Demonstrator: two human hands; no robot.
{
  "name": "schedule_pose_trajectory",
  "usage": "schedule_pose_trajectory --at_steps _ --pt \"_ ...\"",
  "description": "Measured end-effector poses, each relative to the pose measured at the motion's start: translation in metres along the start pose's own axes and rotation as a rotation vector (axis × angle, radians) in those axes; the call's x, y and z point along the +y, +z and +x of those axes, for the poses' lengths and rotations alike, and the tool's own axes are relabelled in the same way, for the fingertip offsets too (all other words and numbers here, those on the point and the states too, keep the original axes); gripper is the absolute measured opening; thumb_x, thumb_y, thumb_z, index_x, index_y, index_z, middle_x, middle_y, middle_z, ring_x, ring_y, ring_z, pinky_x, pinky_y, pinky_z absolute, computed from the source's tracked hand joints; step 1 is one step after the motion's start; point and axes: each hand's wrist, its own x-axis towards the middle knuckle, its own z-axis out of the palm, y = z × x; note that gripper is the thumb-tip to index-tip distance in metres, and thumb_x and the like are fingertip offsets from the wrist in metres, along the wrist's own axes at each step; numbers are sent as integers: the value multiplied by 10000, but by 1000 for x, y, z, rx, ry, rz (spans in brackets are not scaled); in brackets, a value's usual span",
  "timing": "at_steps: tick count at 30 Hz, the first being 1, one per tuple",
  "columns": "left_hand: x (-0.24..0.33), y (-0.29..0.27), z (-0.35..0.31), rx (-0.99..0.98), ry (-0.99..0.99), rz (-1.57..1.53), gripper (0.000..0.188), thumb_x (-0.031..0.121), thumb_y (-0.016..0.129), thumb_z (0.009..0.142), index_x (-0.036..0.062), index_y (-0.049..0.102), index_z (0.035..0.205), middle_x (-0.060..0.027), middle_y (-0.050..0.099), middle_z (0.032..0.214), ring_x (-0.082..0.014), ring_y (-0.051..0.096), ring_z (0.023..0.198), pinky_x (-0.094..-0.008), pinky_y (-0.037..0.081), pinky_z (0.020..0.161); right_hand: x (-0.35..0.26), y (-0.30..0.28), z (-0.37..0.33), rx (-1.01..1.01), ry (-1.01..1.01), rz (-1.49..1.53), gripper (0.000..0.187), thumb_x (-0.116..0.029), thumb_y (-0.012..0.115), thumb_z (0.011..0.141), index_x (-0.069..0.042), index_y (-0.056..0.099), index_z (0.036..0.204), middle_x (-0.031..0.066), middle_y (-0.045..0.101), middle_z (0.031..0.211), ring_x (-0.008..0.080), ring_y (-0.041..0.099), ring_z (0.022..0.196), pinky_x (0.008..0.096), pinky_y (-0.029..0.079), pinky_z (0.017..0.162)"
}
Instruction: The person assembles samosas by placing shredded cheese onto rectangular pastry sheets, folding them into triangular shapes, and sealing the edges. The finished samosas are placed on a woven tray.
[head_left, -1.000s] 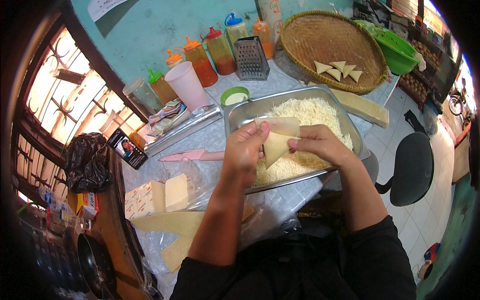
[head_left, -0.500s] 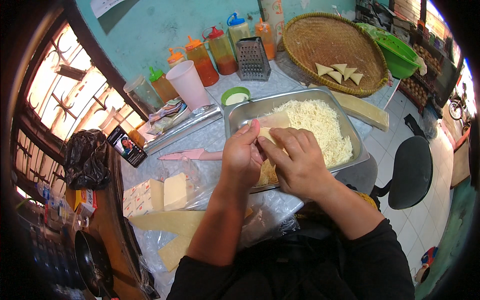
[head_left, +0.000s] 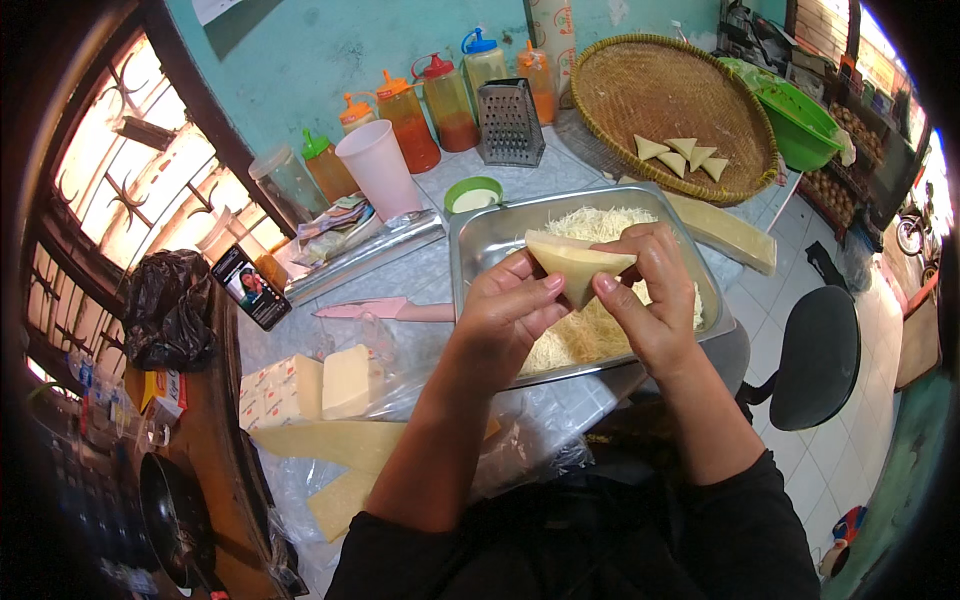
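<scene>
Clock centred on the folded pastry sheet [head_left: 578,262], 12 pointing away from the worker. From where I'm standing: both hands clamped on it. Left hand [head_left: 510,305] at 8, thumb on the near face, fingers behind. Right hand [head_left: 655,300] at 4, thumb low on the near face, fingers curled round the 3 o'clock corner. Sheet sits between the two grips, narrow tip toward 6 between the thumbs, wide edge toward 12. It's held up over the metal tray [head_left: 485,240].

Can't make out what's inside the fold. Fingers behind it mostly hidden, so rear contact unclear. Hands and sheet also cover part of the pale shreds [head_left: 605,222] in the tray; browner shreds [head_left: 592,340] show toward 6.

Woven tray [head_left: 640,90] at 1, folded triangles [head_left: 680,155] on it; they overlap visually, so I can't tell which touch. Green bowl [head_left: 473,195] at 10, grater [head_left: 510,122] at 11. Pink knife [head_left: 385,310] between 8 and 9, handle end partly behind left hand. Pale block [head_left: 345,382] at 8. Flat sheets [head_left: 325,445] also at 8, running under left forearm from this view. Dark pan [head_left: 175,515] far out, lost in shadow.
</scene>
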Motion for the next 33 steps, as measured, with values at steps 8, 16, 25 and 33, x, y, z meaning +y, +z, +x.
schedule_pose_trajectory --at_steps 8,16,25,33 --pt "0 15 -3 102 74 150 338 106 521 902 -39 468 1202 -127 559 1155 -186 568 1051 -315 452 936 -7 5 -1 61 -149 -354 357 -202 625 800 -52 580 1121 143 552 1032 293 545 924 449 389 836" --pt "3 6 -8 162 43 103 378 135 559 879 -8 502 1225 -98 576 1153 -191 579 1040 -309 471 889 -9 14 -5 -212 -320 -635 622 -341 535 830 -37 410 1358 158 437 1382 332 403 1291 645 68 1063" --pt "-6 8 0 -15 82 26 358 95 564 900 13 474 1237 -57 578 1085 -130 566 995 -240 455 851 -10 16 -4 -240 -284 -482 703 -266 588 779 8 356 1383 222 379 1409 403 308 1337 563 68 1098" --pt "11 1 -9 116 226 -139 329 101 552 909 -5 470 1209 -118 574 1120 -204 590 1008 -333 501 912 0 -2 -6 -280 261 -12 200 -174 590 799 21 576 758 84 562 685 184 537 668 284 417 636"
